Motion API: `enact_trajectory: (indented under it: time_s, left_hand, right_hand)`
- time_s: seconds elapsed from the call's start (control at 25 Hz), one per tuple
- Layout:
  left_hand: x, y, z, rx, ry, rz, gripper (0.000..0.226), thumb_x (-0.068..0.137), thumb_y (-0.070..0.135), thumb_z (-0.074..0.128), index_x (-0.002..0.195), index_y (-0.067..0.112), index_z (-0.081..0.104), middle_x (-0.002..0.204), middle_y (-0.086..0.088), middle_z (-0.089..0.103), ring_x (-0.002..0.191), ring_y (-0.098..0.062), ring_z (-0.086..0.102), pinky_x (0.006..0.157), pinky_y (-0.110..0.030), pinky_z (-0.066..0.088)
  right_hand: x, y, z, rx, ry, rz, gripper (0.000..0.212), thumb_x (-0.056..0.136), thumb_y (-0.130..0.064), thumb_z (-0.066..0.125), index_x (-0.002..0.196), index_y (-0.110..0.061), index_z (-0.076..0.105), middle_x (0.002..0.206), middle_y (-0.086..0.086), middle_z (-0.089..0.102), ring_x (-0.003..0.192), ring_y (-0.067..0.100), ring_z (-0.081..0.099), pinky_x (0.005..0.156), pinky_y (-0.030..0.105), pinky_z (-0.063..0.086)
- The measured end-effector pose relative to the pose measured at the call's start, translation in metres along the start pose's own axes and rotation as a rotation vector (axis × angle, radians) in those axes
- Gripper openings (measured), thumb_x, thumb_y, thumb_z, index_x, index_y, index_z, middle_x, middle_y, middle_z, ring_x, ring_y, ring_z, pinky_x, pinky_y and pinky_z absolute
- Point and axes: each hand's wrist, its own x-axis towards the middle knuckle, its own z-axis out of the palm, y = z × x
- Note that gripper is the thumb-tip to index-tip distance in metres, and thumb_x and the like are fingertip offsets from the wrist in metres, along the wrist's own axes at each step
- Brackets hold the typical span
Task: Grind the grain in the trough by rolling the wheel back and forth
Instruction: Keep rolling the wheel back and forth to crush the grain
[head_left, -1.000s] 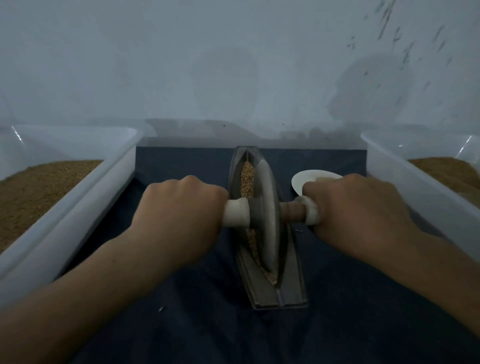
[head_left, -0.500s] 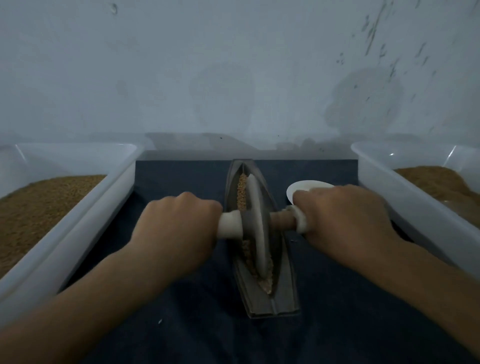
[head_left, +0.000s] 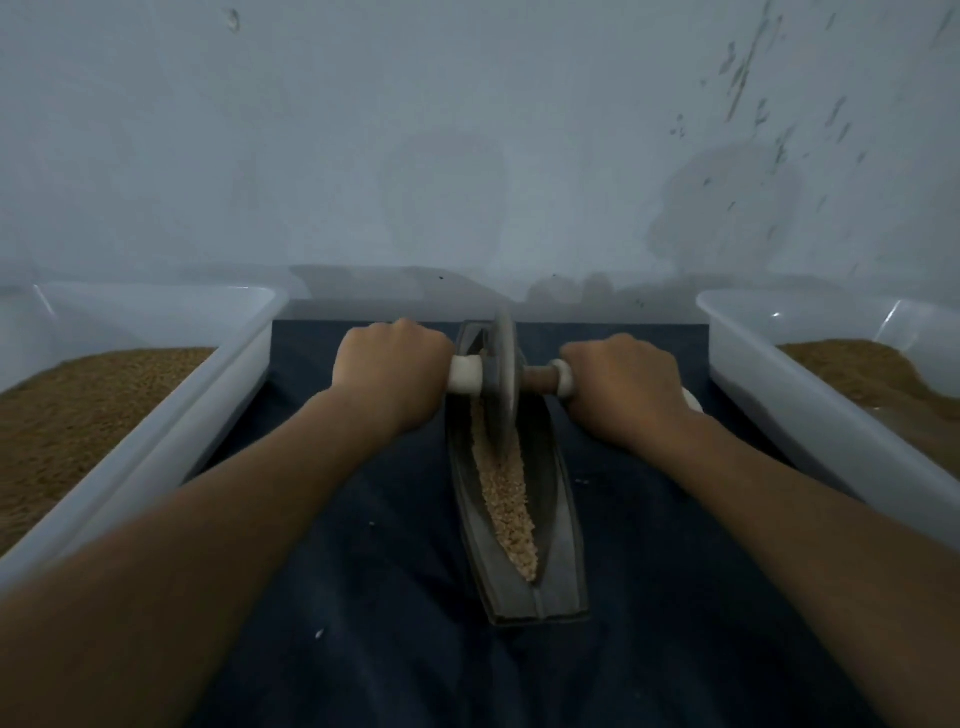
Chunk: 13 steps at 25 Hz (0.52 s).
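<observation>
A dark boat-shaped trough (head_left: 561, 561) lies lengthwise on a dark blue cloth (head_left: 363, 597). Pale crushed grain (head_left: 506, 493) fills its groove from the middle to the near tip. The grey grinding wheel (head_left: 503, 382) stands upright at the trough's far end, on an axle with white handle ends. My left hand (head_left: 392, 371) grips the left handle. On the other side, my right hand (head_left: 626, 387) grips the right handle. Both arms are stretched forward.
A white plastic bin (head_left: 228, 374) with brown grain stands along the left, and another white bin (head_left: 779, 374) with grain along the right. A small white dish (head_left: 693, 400) peeks out behind my right hand. A pale wall rises just beyond the cloth.
Both hands pushed the wheel away from me, from the trough's middle to its far end. The grain in the near half is now uncovered, and my right hand hides most of the dish.
</observation>
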Motion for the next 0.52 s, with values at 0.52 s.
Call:
enact_trajectory:
  time_s: [0.52]
  left_hand:
    - [0.005, -0.005, 0.023, -0.049, 0.104, -0.044, 0.008, 0.087, 0.027, 0.058, 0.094, 0.024, 0.061, 0.075, 0.001, 0.046, 0.066, -0.025, 0.050, 0.058, -0.035, 0.037]
  right_hand:
    - [0.013, -0.005, 0.002, -0.069, 0.052, 0.022, 0.008, 0.089, -0.031, 0.063, 0.083, -0.029, 0.058, 0.081, -0.002, 0.063, 0.064, 0.022, 0.050, 0.055, 0.028, 0.034]
